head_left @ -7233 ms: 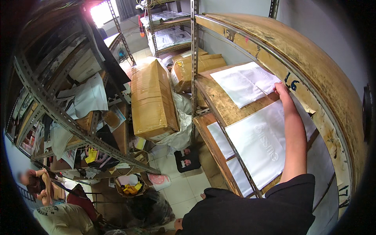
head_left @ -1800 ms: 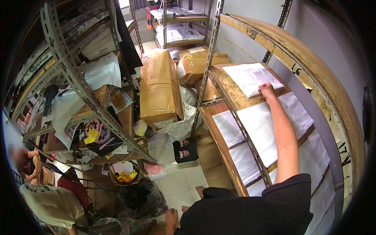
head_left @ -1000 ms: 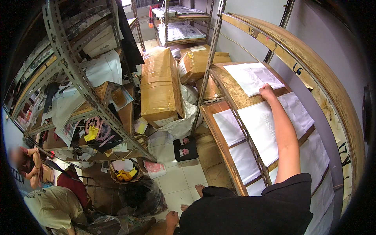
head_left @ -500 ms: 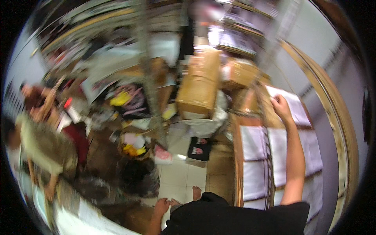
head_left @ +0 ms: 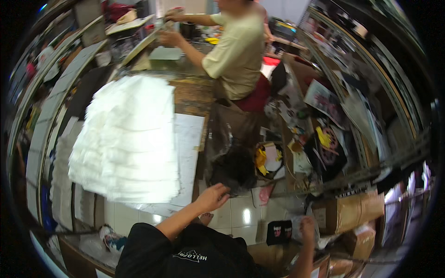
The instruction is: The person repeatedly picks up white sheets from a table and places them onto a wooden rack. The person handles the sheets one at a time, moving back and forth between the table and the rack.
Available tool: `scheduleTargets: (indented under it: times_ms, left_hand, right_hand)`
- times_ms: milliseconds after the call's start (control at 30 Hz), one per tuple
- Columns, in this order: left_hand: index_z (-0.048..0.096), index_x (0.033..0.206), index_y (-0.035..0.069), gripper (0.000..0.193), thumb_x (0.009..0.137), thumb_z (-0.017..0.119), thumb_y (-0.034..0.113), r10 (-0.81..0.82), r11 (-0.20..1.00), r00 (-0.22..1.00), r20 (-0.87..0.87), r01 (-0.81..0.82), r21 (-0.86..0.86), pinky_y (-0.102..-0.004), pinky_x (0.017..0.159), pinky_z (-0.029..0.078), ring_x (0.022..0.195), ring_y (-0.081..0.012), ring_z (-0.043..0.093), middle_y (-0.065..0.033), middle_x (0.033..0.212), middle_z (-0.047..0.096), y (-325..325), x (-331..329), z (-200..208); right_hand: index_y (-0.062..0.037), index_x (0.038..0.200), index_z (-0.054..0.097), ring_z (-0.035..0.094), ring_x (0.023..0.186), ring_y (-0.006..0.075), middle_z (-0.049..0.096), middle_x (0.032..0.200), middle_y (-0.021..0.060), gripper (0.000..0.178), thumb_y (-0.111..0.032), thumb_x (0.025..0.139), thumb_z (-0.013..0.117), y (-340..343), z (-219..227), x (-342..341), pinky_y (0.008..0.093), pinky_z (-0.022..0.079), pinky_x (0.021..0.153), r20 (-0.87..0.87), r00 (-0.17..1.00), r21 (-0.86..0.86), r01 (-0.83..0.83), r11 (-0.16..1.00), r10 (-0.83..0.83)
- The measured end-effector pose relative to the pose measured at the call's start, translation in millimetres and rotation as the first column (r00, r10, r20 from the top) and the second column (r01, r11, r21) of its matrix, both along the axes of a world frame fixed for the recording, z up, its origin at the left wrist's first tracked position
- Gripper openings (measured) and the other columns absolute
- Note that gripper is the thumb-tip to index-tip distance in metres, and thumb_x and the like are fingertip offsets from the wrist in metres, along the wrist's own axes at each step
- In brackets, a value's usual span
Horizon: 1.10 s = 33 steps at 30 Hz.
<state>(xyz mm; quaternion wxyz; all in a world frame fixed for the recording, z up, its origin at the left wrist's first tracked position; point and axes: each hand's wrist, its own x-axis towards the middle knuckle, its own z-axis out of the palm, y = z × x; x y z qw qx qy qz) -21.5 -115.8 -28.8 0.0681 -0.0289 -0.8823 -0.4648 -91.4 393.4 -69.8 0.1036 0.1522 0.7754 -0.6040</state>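
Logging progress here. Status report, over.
Left hand near table edge, right hand out rightward; grips blurred. White stack on table, untouched. Co-worker at far end.

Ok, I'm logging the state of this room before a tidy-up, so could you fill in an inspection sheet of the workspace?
Surface: brown worktop, worn, with a pale sheet partly under the pile.
Work items: white layered pile, edges uneven.
Clutter: dark bundle and folded black item on the floor; cardboard box at lower right.
Hands: left hand near the worktop's near end, fingers bent, nothing seen in it; right hand blurred, beside the black item in view, no held object discernible.
Cables: none clearly made out; blur limits this.
Surroundings: co-worker in a pale shirt by the worktop; metal shelving at right.
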Motion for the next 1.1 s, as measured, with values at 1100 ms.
scheduleTargets:
  times_ms: [1100]
  left_hand:
    - [0.056,0.122,-0.002,0.045,0.084,0.066,0.02,0.555,0.522,0.731,-0.397,-0.677,-0.518,-0.0557,0.112,0.026,0.132,-0.0406,0.039,-0.0233,0.136,0.047,-170,76,-6]
  right_hand:
    - [-0.0011,0.101,0.069,0.065,0.1,0.032,0.066,0.105,0.0231,0.032,-0.029,0.089,0.058,-108,-247,119,0.0422,0.052,0.085,0.283,0.657,0.426,-0.739,0.522,0.699]
